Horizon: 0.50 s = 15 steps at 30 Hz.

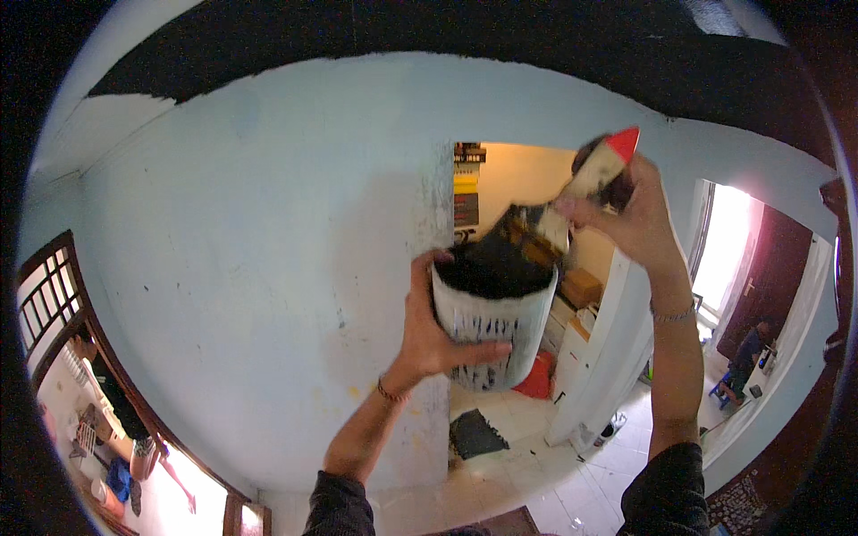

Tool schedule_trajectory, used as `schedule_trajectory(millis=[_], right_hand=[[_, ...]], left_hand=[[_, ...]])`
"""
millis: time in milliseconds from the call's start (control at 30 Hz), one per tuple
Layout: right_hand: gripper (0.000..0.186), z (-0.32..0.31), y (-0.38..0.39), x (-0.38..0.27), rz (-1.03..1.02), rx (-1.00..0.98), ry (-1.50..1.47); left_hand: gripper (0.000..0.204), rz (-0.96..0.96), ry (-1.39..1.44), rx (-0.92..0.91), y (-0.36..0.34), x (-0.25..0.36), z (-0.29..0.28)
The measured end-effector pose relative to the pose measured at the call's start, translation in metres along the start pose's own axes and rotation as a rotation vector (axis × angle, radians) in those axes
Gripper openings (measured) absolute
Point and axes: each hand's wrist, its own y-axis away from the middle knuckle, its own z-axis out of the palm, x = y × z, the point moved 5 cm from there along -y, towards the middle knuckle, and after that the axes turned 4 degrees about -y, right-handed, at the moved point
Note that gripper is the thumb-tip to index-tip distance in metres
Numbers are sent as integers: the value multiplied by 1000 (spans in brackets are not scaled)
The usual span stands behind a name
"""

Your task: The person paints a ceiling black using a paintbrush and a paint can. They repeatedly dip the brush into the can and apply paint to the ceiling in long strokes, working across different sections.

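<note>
My left hand (pixel 433 335) is wrapped round the side of a white paint bucket (pixel 496 313), smeared with dark drips and holding black paint (pixel 492 272). Above its right rim, my right hand (pixel 635 210) grips a paintbrush (pixel 594 174) by its pale wooden handle, which ends in a red tip. The brush points down and left, its dark, paint-covered bristles (pixel 523 228) at the bucket's mouth. Whether the bristles touch the rim or the paint, I cannot tell. Behind both hands stands a light blue wall (pixel 250 268).
Black paint (pixel 357 31) covers the band overhead, with an uneven edge against the blue. A doorway opens onto a room with a dark mat (pixel 478 433) on the tiles. One person (pixel 751 357) sits at far right; another (pixel 116 384) shows through the left window frame (pixel 54 286).
</note>
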Motion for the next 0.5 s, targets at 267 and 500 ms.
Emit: schedule_trajectory(millis=[267,500], right_hand=[[31,9,-22,4,229,244,-330],[20,29,-3,29,455,467,-857]], left_hand=[[114,-76,244,31,-19,9,-11],[112,-64,253,68,-21,0,-26]])
